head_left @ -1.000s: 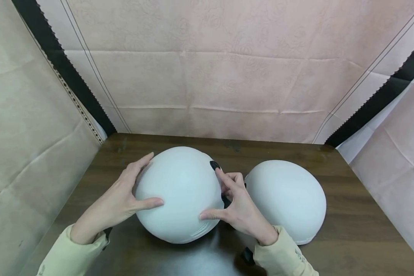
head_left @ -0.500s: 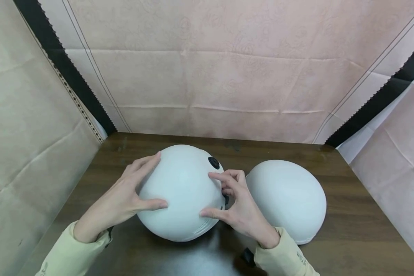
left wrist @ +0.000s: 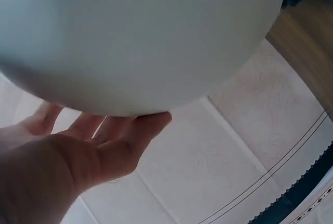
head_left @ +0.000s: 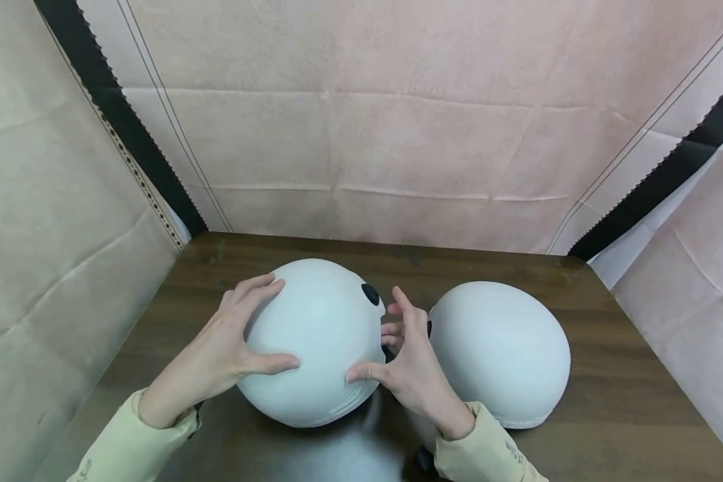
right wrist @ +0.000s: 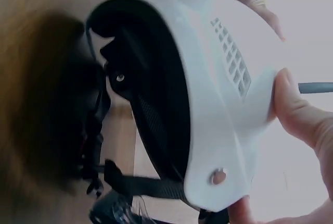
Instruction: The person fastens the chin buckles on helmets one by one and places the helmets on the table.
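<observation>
Left grip [head_left: 231, 345] and right grip [head_left: 414, 361] hold a smooth domed helmet [head_left: 316, 325]; vent [right wrist: 232, 57] gridded

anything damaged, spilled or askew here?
Nothing stands out. No spill shows; the held white helmet looks intact where visible, with a black strap at its rim. The second white helmet sits dome-up on the table.

The gap between the left helmet [head_left: 313, 335] and the right helmet [head_left: 503, 355] is narrow, and the right hand [head_left: 418, 365] fills much of it. The left hand [head_left: 225, 345] obstructs the left approach. The table [head_left: 620, 395] offers room farther right; hanging cloth [head_left: 367, 147] bounds the far edge.
</observation>
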`<state>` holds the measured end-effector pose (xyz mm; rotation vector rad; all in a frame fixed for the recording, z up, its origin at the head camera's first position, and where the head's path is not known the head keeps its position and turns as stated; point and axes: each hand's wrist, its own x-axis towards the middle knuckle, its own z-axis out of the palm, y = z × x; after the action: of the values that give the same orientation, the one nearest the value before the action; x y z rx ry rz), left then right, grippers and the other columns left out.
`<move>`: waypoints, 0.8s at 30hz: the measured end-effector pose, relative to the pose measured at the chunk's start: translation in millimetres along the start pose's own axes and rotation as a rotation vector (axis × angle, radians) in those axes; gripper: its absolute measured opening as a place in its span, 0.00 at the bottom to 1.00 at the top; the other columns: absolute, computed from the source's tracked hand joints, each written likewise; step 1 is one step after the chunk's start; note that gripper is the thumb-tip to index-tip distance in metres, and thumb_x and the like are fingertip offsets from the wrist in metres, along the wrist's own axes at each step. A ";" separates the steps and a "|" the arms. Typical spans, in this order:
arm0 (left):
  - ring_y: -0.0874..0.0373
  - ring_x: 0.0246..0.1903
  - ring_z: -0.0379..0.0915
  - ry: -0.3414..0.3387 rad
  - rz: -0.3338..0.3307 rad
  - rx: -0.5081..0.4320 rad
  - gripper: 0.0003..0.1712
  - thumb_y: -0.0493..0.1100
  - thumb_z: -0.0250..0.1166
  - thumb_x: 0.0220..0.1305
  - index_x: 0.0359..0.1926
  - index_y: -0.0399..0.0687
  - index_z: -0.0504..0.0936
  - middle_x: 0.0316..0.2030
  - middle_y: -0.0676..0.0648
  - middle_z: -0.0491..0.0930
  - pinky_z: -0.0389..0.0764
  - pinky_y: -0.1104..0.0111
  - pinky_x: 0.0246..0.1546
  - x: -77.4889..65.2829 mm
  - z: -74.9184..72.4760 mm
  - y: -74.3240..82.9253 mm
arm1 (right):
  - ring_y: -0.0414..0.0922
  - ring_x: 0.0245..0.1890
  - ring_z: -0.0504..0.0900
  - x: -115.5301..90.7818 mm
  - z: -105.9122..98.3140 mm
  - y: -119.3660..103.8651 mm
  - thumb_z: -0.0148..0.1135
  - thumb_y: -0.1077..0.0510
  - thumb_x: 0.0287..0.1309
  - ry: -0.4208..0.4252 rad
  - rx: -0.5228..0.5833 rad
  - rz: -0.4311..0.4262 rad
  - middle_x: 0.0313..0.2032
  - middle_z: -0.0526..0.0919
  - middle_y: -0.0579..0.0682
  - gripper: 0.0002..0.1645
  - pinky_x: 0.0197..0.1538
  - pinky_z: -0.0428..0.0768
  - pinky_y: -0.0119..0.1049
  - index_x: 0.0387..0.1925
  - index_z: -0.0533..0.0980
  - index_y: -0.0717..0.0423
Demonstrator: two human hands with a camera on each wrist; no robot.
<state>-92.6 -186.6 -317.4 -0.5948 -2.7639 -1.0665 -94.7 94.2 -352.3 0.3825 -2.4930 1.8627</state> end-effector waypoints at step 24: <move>0.40 0.62 0.58 0.010 0.020 -0.004 0.55 0.66 0.74 0.46 0.73 0.58 0.62 0.70 0.43 0.53 0.72 0.41 0.50 0.4 4.9 5.9 | 0.40 0.43 0.79 3.4 -9.7 -11.0 0.84 0.45 0.32 -0.033 -0.123 0.087 0.50 0.74 0.46 0.64 0.49 0.78 0.44 0.71 0.61 0.53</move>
<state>-90.4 -179.2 -317.2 -0.6148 -2.7420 -1.0681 -97.1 99.8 -338.6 0.3094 -2.6705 1.7324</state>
